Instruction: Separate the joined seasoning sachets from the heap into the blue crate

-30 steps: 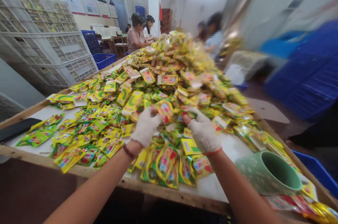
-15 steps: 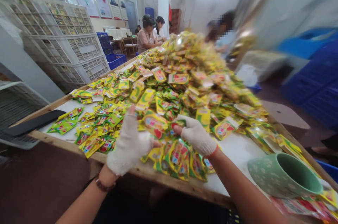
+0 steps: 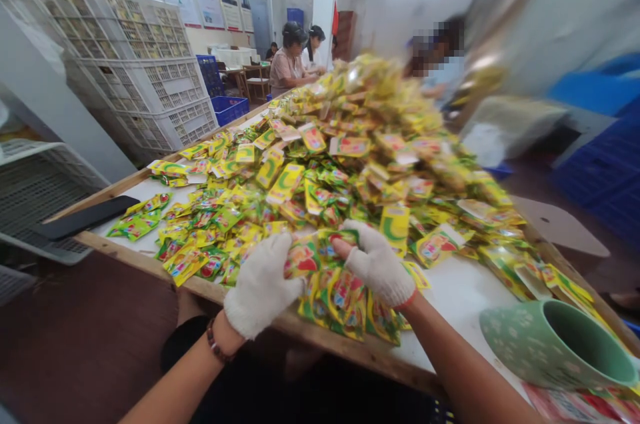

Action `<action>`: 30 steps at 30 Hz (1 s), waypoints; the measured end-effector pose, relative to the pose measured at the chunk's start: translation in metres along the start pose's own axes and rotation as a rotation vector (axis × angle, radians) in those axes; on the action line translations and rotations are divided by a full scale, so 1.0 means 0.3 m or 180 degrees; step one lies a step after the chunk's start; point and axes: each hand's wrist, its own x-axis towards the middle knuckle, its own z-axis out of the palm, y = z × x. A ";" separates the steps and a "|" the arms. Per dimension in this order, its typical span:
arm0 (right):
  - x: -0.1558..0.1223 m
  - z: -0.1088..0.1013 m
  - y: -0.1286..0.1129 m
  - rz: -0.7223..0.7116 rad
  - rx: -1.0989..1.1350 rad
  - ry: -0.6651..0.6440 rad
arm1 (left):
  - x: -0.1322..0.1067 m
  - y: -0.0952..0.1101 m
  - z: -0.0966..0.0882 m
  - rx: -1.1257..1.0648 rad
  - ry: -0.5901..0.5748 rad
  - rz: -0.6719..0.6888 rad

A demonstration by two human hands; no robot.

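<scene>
clearly the left hand (image 3: pixel 260 291) and right hand (image 3: pixel 379 269) both pinch a fanned sachet bundle (image 3: pixel 345 297) over the desk (image 3: pixel 460 294) edge, lower middle; a slack grip could spill some off.

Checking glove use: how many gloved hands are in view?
2. The left hand and the right hand, both in white gloves, grip packets at the near table edge. Co-workers' hands farther back are too small to tell.

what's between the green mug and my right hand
Head view: only bare white tabletop lies between the green patterned ceramic mug and the white-gloved right hand gripping yellow plastic sachets.
</scene>
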 end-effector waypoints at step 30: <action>-0.008 0.019 -0.035 0.0174 0.0017 -0.0210 | -0.022 0.017 0.044 0.0068 0.0305 0.0443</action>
